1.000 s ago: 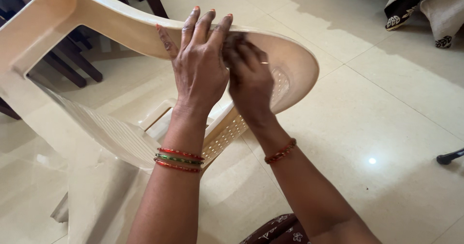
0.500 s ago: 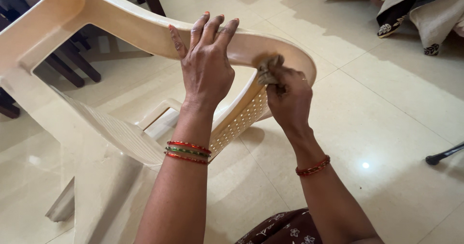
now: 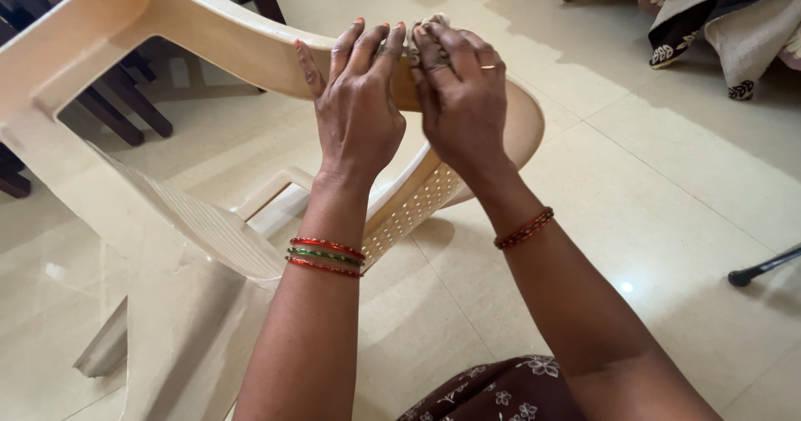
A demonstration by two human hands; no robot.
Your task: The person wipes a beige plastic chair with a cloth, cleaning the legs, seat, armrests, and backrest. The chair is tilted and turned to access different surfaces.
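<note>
A cream plastic chair [image 3: 192, 33] lies tipped on its side on the tiled floor, its curved backrest rim toward me. My left hand [image 3: 355, 108] rests flat on that rim, fingers spread, holding nothing. My right hand [image 3: 463, 95] presses a small bunched greyish cloth [image 3: 415, 37] against the rim right beside the left fingertips. Only a bit of the cloth shows above the fingers. Both wrists carry red and green bangles.
Dark wooden furniture legs [image 3: 125, 108] stand at the upper left. Draped patterned fabric [image 3: 717, 20] lies at the upper right. A thin black rod end [image 3: 755, 269] rests on the floor at the right. A dark floral garment [image 3: 501, 392] shows at the bottom.
My right hand slid out to the right end of the rim with the cloth, then came back left beside the left hand. The left hand has stayed on the rim.
</note>
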